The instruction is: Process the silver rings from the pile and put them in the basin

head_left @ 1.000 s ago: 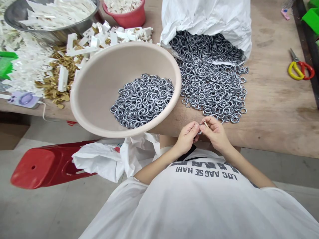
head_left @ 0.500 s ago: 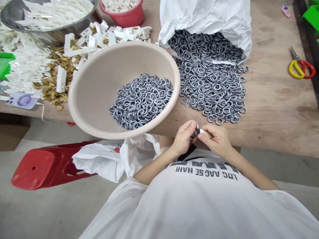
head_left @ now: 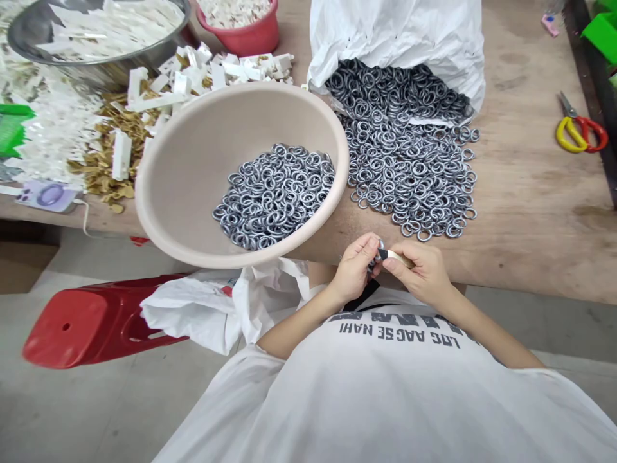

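Note:
My left hand (head_left: 355,269) pinches a small grey metal ring (head_left: 380,253) between thumb and fingers, and its lower part is hidden. My right hand (head_left: 417,274) grips a pale flat strip (head_left: 398,258), whose end touches the ring. Both hands are held above the table's front edge. Just beyond them lies a loose pile of grey metal rings (head_left: 409,177), spilling from a white plastic sack (head_left: 395,45). To the left, a beige plastic basin (head_left: 289,99) holds a heap of the same rings (head_left: 274,196).
White plastic parts (head_left: 176,83) and brown scraps (head_left: 113,151) lie at the table's left, near a steel basin (head_left: 96,54) and a red tub (head_left: 253,35). Yellow-and-red-handled scissors (head_left: 581,134) lie right. A red stool (head_left: 91,328) stands on the floor.
The hands have moved closer together, and the right hand's strip now lies flatter and shows more. The ring sits higher in the left hand's grip. The table items stay in place.

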